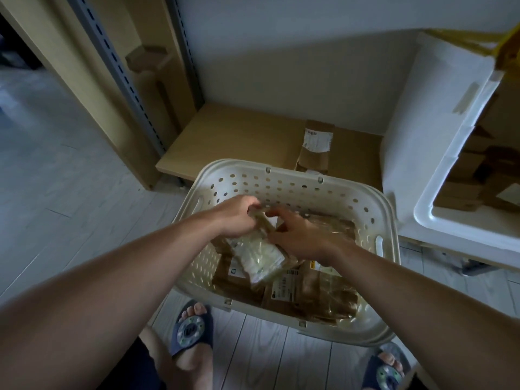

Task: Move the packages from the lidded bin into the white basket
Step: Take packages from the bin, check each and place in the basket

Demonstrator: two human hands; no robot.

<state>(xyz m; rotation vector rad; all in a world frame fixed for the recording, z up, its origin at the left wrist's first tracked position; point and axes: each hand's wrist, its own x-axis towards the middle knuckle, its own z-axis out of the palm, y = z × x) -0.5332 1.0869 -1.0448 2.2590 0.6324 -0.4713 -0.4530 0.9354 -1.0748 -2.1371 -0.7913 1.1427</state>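
The white perforated basket (281, 180) stands on the floor in front of me with several brown packages (306, 291) lying in it. Over its middle, my left hand (239, 218) and my right hand (298, 235) both grip the top end of a clear bubble-wrap package (260, 256), which hangs tilted into the basket. The white lidded bin (455, 220) stands at the right with its lid (439, 108) raised; more brown packages (475, 175) show inside it.
A low wooden shelf board (239, 136) lies behind the basket with a brown labelled package (316, 147) on it. A metal shelf upright (121, 71) and cardboard stand at the left. My slippered feet (191, 330) are just before the basket on the pale plank floor.
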